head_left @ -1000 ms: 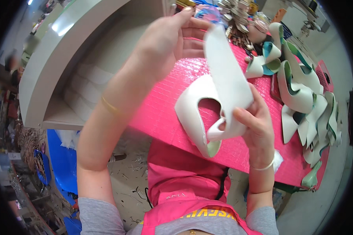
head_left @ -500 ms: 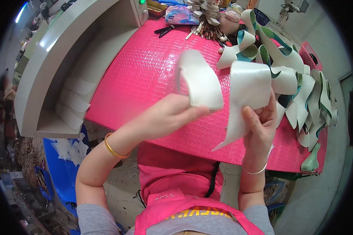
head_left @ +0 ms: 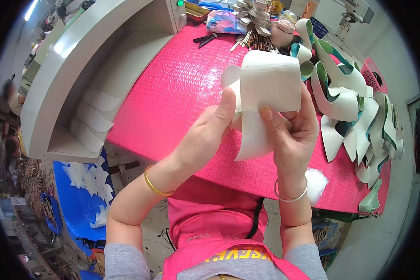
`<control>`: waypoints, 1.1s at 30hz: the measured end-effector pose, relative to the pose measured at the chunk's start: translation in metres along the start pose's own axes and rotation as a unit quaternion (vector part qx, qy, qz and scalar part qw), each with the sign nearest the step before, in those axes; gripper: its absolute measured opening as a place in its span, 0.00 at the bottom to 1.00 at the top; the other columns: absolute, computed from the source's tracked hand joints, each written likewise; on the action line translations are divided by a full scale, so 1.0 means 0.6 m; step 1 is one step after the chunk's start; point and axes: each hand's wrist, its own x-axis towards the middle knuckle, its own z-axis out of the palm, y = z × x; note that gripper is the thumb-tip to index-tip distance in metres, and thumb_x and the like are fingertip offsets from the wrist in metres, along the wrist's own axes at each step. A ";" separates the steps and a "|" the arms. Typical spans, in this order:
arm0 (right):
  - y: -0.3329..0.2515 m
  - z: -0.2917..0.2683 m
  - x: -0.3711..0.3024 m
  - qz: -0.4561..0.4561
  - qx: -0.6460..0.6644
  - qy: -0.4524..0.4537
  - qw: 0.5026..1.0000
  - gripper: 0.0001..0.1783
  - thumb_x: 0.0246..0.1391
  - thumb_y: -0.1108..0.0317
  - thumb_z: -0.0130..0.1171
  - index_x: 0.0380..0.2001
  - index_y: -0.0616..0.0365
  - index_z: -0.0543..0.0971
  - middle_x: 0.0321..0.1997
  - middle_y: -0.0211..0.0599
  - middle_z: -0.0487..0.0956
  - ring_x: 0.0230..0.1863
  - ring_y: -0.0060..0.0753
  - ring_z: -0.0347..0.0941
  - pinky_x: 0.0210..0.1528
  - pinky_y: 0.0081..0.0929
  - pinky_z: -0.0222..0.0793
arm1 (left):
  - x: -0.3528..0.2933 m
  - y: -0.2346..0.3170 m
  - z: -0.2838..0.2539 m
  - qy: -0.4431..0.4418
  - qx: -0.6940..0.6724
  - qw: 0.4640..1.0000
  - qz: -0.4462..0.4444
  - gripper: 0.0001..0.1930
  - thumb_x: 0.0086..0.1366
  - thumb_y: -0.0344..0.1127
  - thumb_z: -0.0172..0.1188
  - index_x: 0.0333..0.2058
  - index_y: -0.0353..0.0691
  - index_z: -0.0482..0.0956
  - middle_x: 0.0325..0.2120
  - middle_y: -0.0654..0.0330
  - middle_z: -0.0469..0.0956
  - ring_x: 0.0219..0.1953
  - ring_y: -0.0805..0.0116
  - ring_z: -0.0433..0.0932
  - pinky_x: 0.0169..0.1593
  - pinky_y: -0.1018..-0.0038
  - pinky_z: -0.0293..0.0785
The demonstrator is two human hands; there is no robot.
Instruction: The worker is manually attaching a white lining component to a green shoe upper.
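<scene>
My right hand pinches a white shoe-upper piece with the thumb on its front face; its wide panel rises above the thumb and a narrower strip hangs below. Against its left edge, my left hand grips a second white curved piece, thumb pointing up. Much of that second piece is hidden behind the first, and so are some of my fingers. Both pieces are held above the pink table.
Several white shoe uppers with green lining pile up on the right. A grey machine with white pieces on its shelf stands left. At the back are a tissue pack and bundled sticks. A blue chair is lower left.
The two white pieces, apart before, are now together. My left hand has moved right and turned thumb-up; my right hand has shifted slightly left. A white bundle shows beside my right wrist.
</scene>
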 end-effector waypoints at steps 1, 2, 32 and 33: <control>0.000 0.003 0.000 0.001 0.002 -0.003 1.000 0.31 0.46 0.84 0.53 0.55 0.66 0.58 0.48 0.43 0.71 0.48 0.32 0.69 0.49 0.26 0.67 | -0.001 0.000 0.000 0.005 -0.004 1.000 0.007 0.32 0.66 0.56 0.25 0.52 0.32 0.61 0.48 0.57 0.68 0.50 0.70 0.64 0.54 0.71 0.57; -0.001 0.007 0.000 0.007 0.000 0.006 1.000 0.31 0.46 0.84 0.53 0.55 0.66 0.58 0.48 0.43 0.71 0.48 0.32 0.69 0.49 0.26 0.67 | -0.002 0.001 -0.001 0.009 -0.008 1.000 0.014 0.33 0.65 0.56 0.25 0.52 0.32 0.60 0.48 0.57 0.67 0.51 0.70 0.64 0.54 0.71 0.57; 0.066 -0.050 -0.032 0.127 -0.377 0.156 0.904 0.31 0.44 0.75 0.61 0.53 0.57 0.63 0.41 0.33 0.71 0.36 0.17 0.68 0.34 0.13 0.64 | 0.111 0.073 0.019 0.124 -0.047 0.990 -0.046 0.18 0.61 0.43 0.52 0.40 0.30 0.73 0.36 0.56 0.76 0.37 0.70 0.76 0.40 0.76 0.73; 0.069 -0.064 -0.034 0.003 -0.440 0.112 0.891 0.31 0.43 0.69 0.63 0.51 0.59 0.65 0.38 0.32 0.71 0.37 0.18 0.67 0.36 0.15 0.63 | 0.111 0.060 0.014 0.082 0.081 0.993 0.020 0.15 0.59 0.38 0.55 0.37 0.30 0.75 0.36 0.56 0.76 0.37 0.71 0.76 0.41 0.76 0.73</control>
